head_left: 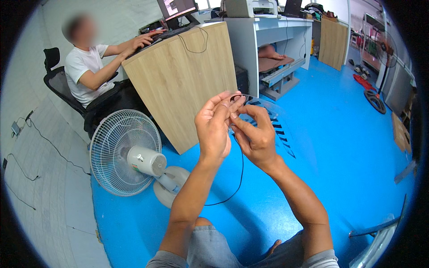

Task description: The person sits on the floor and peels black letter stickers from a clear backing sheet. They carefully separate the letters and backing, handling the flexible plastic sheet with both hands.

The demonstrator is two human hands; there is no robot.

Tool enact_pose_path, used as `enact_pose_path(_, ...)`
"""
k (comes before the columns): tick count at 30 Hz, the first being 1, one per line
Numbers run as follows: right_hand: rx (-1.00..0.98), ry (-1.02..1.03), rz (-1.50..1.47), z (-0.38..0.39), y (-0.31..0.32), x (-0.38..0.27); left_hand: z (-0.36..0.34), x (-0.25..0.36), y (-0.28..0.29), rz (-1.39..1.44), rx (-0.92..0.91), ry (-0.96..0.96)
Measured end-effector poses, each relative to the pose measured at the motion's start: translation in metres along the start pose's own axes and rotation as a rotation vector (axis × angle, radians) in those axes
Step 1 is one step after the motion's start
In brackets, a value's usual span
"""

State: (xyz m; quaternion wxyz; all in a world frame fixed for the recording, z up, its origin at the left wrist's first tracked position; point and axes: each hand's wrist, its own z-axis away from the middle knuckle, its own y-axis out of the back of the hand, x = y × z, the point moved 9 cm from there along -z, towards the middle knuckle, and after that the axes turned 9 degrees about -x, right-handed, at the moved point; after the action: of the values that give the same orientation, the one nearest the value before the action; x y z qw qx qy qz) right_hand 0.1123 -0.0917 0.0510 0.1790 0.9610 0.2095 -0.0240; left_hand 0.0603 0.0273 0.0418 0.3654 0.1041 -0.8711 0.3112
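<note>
Both of my hands are raised in front of me, close together over the blue floor. A clear plastic sheet or bag (279, 123) with black markings hangs from them toward the right. My left hand (213, 127) pinches its upper edge, where a small dark curved piece shows at the fingertips. My right hand (257, 134) has thumb and forefinger pressed together on the plastic just beside the left fingers. Whether the plastic is a flat sheet or a bag I cannot tell.
A white floor fan (127, 152) stands at left, its black cord running along the floor. Behind it, a person in a white shirt (87, 64) sits at a wooden desk (187, 76). A white desk (243, 49) stands farther back. Another fan (384, 53) is at far right.
</note>
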Motion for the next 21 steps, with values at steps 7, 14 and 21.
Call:
enact_pose_path(7, 0.050, -0.153, -0.018, -0.002, 0.002, 0.002, 0.001, 0.003, -0.008, 0.009, -0.012, -0.041)
enact_pose_path(14, 0.011, -0.016, 0.102, 0.007, -0.008, -0.003, 0.001, -0.003, -0.003, -0.022, 0.007, -0.005)
enact_pose_path(21, -0.003, -0.018, 0.015, 0.011, -0.008, -0.002, 0.000, -0.011, 0.000, -0.020, 0.022, 0.027)
